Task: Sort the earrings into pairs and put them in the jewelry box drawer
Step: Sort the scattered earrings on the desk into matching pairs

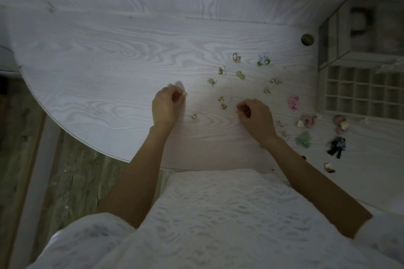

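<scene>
Earrings lie scattered across the right half of the pale wood-grain desk (109, 54), most of them already set in twos. We pinch one small gold earring (185, 93) in the grip of our left hand (164, 105), thumb and forefinger curled round it, and another gold piece (238, 111) in the grip of our right hand (256, 116); both are too small for us to tell which way they point. Between our hands sit two gold triangular earrings (222, 102), one just beyond the other, their line running near to far. One lone gold stud (194, 116) lies near our left hand. Farther off we count a green pair (263, 61), a silver hoop pair (236, 57), a yellow disc pair (240, 74) and three more small glittering clusters whose shapes are blurred. On the right lie a pink pair (293, 102), two mauve rings with heart charms (307, 120), a pale green piece (303, 138) and a dark tasselled one (336, 146). At the far right stands the jewelry box (341, 35), its drawer (323, 91) pulled out and showing a grid of small square compartments.
</scene>
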Action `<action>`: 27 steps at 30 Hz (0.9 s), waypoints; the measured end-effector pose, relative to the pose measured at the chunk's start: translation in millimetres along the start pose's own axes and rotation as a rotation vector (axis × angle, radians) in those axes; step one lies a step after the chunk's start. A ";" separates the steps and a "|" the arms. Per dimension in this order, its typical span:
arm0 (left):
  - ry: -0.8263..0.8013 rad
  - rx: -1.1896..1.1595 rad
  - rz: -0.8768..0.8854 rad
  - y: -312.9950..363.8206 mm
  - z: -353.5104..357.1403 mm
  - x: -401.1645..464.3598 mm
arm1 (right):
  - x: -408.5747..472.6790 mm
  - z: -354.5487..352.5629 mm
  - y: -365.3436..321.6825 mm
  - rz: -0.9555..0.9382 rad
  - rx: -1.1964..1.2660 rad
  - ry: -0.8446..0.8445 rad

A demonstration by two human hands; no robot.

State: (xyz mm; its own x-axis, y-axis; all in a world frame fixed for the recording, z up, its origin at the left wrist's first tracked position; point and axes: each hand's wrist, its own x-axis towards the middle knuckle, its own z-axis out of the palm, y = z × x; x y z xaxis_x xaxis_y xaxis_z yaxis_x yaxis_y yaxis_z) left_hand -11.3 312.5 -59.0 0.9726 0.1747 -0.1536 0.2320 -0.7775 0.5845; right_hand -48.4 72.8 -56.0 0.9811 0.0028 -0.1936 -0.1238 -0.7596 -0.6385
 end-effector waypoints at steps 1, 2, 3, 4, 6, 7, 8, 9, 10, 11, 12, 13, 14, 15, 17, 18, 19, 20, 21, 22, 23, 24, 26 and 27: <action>-0.031 0.012 0.032 4.2 3.1 -2.5 | -0.9 0.0 -0.3 0.001 0.005 -0.002; -0.059 0.017 0.059 8.3 6.2 -4.9 | -1.6 0.4 -1.0 -0.005 -0.001 -0.009; -0.088 0.021 0.085 12.0 9.2 -7.0 | -2.1 1.5 -1.8 -0.014 -0.016 -0.019; -0.116 0.032 0.119 16.7 13.3 -8.8 | -2.1 1.6 -1.4 -0.018 -0.031 -0.023; -0.164 0.075 0.185 24.8 20.2 -12.4 | -1.2 2.6 -1.8 -0.011 -0.044 -0.019; -0.182 0.094 0.213 28.8 23.0 -14.9 | -0.9 3.3 -2.8 -0.004 -0.039 -0.011; -0.195 0.106 0.234 32.2 25.6 -17.4 | -0.4 4.5 -5.1 0.000 -0.028 -0.004; -0.202 0.115 0.247 34.3 27.3 -19.9 | -0.3 6.8 -8.5 0.004 -0.012 0.001; -0.207 0.119 0.250 35.8 28.8 -22.2 | -0.4 9.3 -13.3 0.007 0.006 0.005; -0.211 0.121 0.244 36.1 29.6 -24.3 | -0.9 12.8 -18.2 0.015 0.029 0.008; -0.213 0.118 0.235 35.9 30.3 -26.2 | -1.0 15.6 -22.5 0.030 0.056 0.014; -0.214 0.111 0.225 35.0 31.3 -28.1 | -1.0 17.9 -25.2 0.053 0.089 0.021; -0.216 0.103 0.216 34.6 31.8 -30.1 | -0.9 19.1 -26.6 0.079 0.123 0.026; -0.217 0.096 0.211 34.7 32.3 -32.3 | -0.8 19.4 -26.5 0.101 0.150 0.028; -0.216 0.094 0.220 35.9 32.8 -36.7 | -1.3 19.7 -25.6 0.131 0.179 0.017; -0.214 0.096 0.231 36.9 33.8 -38.5 | -2.0 19.3 -25.5 0.146 0.189 0.007; -0.208 0.105 0.245 38.1 34.1 -40.2 | -2.7 19.2 -25.9 0.159 0.201 -0.005; -0.201 0.121 0.262 39.5 34.6 -41.8 | -3.5 19.5 -26.8 0.168 0.207 -0.019; -0.191 0.142 0.286 40.3 35.3 -43.0 | -4.4 19.6 -27.4 0.171 0.206 -0.035; -0.180 0.166 0.318 40.8 36.2 -44.5 | -5.3 20.0 -27.9 0.168 0.203 -0.051; -0.173 0.191 0.350 40.0 37.7 -46.1 | -6.4 20.2 -27.7 0.162 0.201 -0.065; -0.166 0.210 0.378 38.8 38.9 -48.0 | -7.5 20.2 -27.1 0.154 0.197 -0.078; -0.151 0.222 0.415 35.3 42.5 -52.6 | -10.7 19.6 -24.7 0.133 0.174 -0.089; -0.142 0.219 0.428 33.5 43.7 -54.4 | -12.2 19.0 -23.5 0.119 0.161 -0.090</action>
State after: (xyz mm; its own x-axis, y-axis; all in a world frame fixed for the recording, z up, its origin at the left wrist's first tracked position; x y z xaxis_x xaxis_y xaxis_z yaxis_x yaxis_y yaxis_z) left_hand -57.2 250.6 -65.9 0.9641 -0.2601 -0.0525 -0.2115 -0.8726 0.4403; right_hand -60.3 103.0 -52.8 0.9417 -0.0177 -0.3359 -0.2676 -0.6445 -0.7163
